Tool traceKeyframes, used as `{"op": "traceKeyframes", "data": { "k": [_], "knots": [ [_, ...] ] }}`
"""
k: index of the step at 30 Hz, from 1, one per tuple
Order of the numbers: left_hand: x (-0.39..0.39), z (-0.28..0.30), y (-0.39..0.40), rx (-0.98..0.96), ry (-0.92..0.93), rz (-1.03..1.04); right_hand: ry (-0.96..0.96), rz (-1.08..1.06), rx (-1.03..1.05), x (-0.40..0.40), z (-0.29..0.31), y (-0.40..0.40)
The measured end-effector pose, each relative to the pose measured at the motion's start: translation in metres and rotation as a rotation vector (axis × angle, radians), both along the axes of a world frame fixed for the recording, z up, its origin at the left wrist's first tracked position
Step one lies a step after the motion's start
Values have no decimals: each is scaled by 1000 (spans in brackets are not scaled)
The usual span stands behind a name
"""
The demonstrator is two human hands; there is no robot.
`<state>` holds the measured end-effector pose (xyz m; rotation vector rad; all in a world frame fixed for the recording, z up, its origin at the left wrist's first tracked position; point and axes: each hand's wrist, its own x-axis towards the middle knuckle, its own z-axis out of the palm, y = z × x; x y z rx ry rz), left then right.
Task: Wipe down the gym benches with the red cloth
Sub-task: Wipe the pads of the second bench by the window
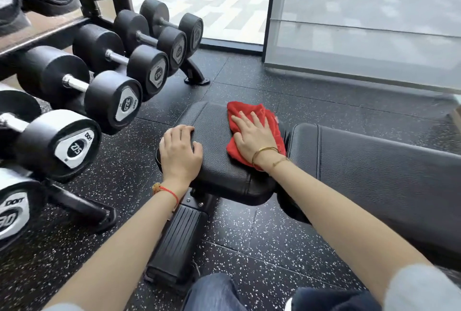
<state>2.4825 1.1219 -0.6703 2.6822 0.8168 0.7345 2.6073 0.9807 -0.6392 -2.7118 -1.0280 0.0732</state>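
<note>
cloth: red cloth (252, 121), bunched on bench seat pad (214, 141), far right side
right hand (252, 134): flat, fingers spread, pressing cloth
left hand (180, 151): curled over pad's left edge
handling: likely soft, light; press from the top, palm flat

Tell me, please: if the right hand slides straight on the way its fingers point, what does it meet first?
The right hand lies flat on the red cloth, fingers pointing to the seat pad's far edge. It would likely run off that edge first; beyond lies only speckled floor, then the window frame.
</note>
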Motion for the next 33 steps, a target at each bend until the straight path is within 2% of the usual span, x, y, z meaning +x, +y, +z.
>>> {"op": "traceKeyframes", "data": {
  "k": [4, 8, 10, 14, 18, 21, 26, 30, 33],
  "knots": [
    [1, 4, -4, -4, 25, -7, -71, 205, -58, -20, 2, -42],
    [10, 11, -37, -59, -51, -126, -148, 248, -124, -38, 0, -109],
    [19, 14, -61, -74, -56, -217, -185, 195, -152, -41, -5, -135],
    [36, 13, -102, -106, -7, -334, -121, -25, -116, -17, -7, -167],
    [43, 4, -120, 6, 106, -325, -33, -243, -69, 19, -2, -156],
    [44, 1, -121, 33, 109, -312, -29, -231, -101, 14, 0, -147],
    [44, -3, -118, 41, 89, -326, -111, -29, -41, -53, -4, -194],
    [42, -5, -120, 54, 85, -326, -95, -201, -68, -25, -4, -213],
    [42, -4, -122, 75, 86, -310, 9, -381, -86, 17, 1, -194]
  ]
}}
